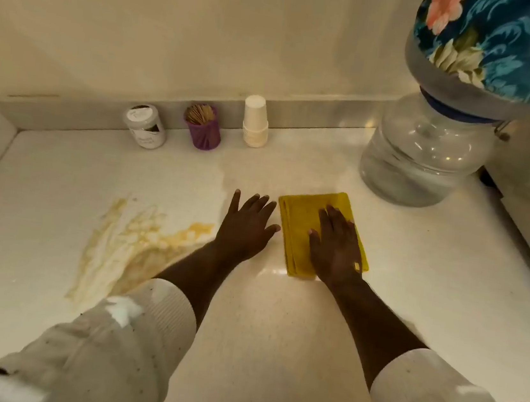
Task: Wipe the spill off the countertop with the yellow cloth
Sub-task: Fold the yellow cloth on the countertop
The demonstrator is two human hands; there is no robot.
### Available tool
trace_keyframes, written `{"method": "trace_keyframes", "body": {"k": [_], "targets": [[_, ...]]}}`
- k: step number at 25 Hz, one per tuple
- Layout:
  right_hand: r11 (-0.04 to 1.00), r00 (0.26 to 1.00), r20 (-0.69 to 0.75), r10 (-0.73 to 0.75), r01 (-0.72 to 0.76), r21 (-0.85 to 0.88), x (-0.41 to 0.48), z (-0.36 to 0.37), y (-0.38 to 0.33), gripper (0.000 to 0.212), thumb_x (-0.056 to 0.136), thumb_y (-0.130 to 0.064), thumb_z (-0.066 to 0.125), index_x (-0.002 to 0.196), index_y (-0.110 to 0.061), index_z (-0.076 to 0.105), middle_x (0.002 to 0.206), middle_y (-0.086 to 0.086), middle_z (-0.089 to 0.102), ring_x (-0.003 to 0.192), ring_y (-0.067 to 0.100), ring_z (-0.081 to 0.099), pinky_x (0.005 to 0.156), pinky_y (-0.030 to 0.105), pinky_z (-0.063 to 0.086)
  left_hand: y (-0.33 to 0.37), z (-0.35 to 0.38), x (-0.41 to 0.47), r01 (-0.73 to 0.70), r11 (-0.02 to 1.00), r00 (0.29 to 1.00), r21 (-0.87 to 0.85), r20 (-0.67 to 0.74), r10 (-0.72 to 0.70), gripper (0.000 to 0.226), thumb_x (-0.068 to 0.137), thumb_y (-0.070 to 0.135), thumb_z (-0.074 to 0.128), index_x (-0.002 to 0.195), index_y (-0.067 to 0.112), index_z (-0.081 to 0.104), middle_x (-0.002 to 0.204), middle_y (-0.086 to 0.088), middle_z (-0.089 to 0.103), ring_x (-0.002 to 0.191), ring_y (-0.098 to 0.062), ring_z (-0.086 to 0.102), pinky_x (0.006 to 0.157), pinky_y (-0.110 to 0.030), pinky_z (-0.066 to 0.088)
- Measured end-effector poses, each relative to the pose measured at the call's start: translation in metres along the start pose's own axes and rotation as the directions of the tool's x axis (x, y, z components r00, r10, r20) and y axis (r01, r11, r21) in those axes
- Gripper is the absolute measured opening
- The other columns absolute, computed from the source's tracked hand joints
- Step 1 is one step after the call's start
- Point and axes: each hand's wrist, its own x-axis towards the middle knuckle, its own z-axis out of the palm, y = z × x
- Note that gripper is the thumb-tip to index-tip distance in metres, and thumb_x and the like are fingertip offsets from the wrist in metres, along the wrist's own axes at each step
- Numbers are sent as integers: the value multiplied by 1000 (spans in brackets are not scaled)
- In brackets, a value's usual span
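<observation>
The right hand [338, 243] lies flat on the folded yellow cloth [304, 225], its fingers [332, 214] spread out and pressing down, not gripping. The left hand [246, 223] rests flat on the bare white desk [276, 319] just beside the cloth, fingers wide and holding nothing. The yellow spill [128, 241] is smeared on the desk to the left of both hands, apart from the cloth.

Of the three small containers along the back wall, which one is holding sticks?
The purple cup, the middle one. The lidded jar on its left is closed, and the white paper cups on its right are stacked upside down.
</observation>
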Motion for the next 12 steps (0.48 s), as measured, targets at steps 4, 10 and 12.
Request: {"method": "trace_keyframes", "body": {"k": [4, 10, 12], "targets": [[1000, 998, 58, 9, -9, 7, 19, 8, 22, 51, 108, -23, 49, 153, -2, 39, 162, 21, 34, 149, 39, 32, 125, 53, 17, 11, 12, 35, 86, 994, 996, -72, 39, -83, 64, 103, 56, 32, 153, 17, 38, 156, -7, 46, 150, -26, 33, 124, -56, -5], [997, 995, 81, 63, -58, -59, 74, 12, 46, 51, 111, -28, 32, 160, -15, 26, 168, 14, 20, 155, 33, 18, 127, 46, 7, 18, 20, 65, 180, 972, 983, -148, 41, -176, 57, 102, 48, 44, 149, 15, 45, 147, -8, 55, 142, -28, 44, 123, -59, -1], [991, 987, 95, 133, -129, -39, 87, 13, 49, 52, 112, -29, 31, 161, -18, 23, 168, 16, 19, 153, 35, 22, 126, 48, 11, 21, 19, 69, 220, 959, 976, -179, 34, -217, 55, 101, 44, 51, 148, 17, 46, 146, -9, 56, 139, -29, 46, 124, -59, 3]]}}
